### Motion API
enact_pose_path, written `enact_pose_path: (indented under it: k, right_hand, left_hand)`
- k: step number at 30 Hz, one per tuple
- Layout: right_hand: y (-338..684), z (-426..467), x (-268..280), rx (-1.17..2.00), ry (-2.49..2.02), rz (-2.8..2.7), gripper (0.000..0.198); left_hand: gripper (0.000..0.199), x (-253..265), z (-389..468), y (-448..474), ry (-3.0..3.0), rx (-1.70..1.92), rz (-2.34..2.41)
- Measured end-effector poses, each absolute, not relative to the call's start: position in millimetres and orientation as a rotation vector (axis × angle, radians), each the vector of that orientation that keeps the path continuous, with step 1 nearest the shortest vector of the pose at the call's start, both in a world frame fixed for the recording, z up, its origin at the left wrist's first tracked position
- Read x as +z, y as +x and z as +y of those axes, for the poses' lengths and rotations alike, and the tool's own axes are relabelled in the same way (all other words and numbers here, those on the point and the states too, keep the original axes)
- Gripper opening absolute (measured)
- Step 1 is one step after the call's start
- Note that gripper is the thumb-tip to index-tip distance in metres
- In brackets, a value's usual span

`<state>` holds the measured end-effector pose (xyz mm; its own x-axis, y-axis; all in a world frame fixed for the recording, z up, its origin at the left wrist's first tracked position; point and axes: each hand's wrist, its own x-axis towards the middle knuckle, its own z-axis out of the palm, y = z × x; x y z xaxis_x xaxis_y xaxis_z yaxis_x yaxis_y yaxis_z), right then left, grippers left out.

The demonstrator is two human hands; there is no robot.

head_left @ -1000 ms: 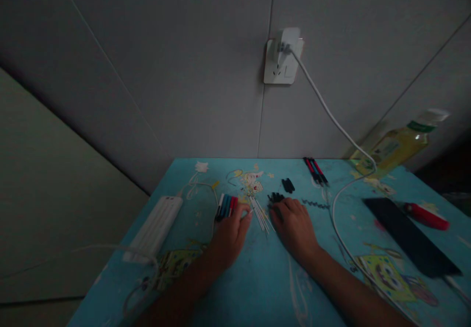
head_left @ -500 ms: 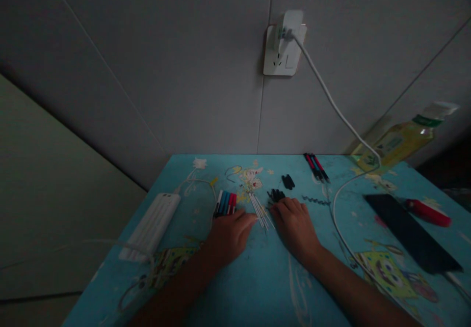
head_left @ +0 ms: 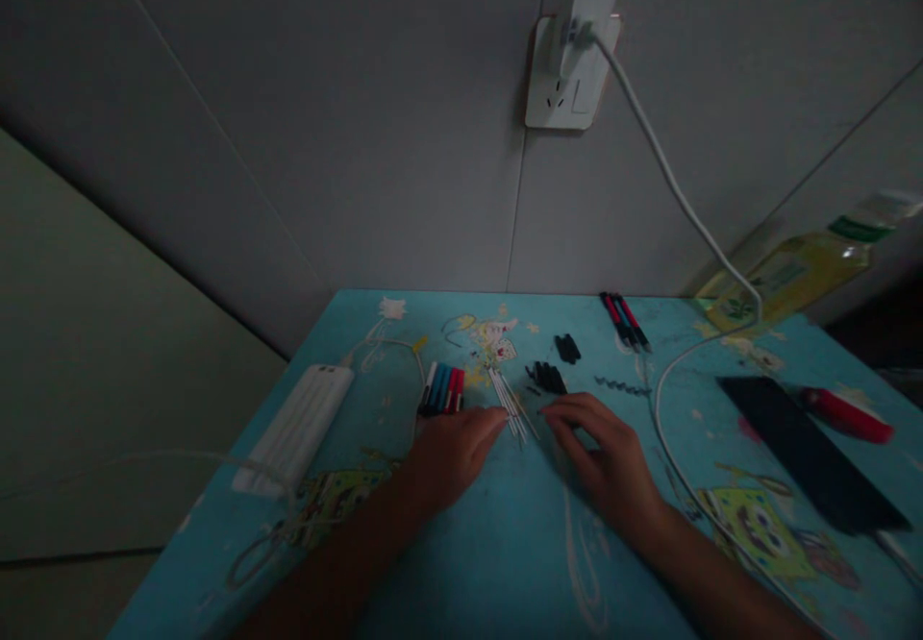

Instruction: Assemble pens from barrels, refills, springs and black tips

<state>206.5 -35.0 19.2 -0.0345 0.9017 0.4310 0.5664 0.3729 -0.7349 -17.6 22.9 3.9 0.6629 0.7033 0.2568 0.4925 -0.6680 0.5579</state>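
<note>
My left hand (head_left: 458,448) rests on the table with thumb and forefinger pressed together beside the thin pen refills (head_left: 508,404); what it grips, if anything, is hidden. Just beyond it lies a row of white, blue and red pen barrels (head_left: 442,388). To the right of the refills, my right hand (head_left: 606,448) pinches a tiny dark piece (head_left: 542,412) at its fingertips, too small to name. A pile of small black pen parts (head_left: 548,378) sits above those fingers. Further back are more black parts (head_left: 567,348), and a row of springs (head_left: 621,386) lies to the right.
Red and black pens (head_left: 624,321) lie near the wall. A white power strip (head_left: 297,429) is at left. On the right are a white cable (head_left: 660,400), a dark flat slab (head_left: 811,453), a red-handled object (head_left: 847,415) and a yellow liquid bottle (head_left: 800,270). A charger (head_left: 587,25) fills the socket.
My right hand has drawn back from the black parts toward me, now pinching a tiny dark piece. My left hand stays nearly still. The view has shifted slightly.
</note>
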Motion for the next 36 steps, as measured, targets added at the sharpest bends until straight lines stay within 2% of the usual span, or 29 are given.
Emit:
enact_pose_path:
  k: [9,36]
  right_hand:
    - [200.6,-40.9,19.7,0.573,-1.230,-1.761,0.020]
    - [203.0,-40.9,16.2,0.539,-1.223,-1.819,0.022]
  left_hand:
    - [0.029,11.7,18.2,-16.4,2.609,0.411,0.927]
    - [0.027,8.1,15.5,-15.8,2.647,0.406,0.919]
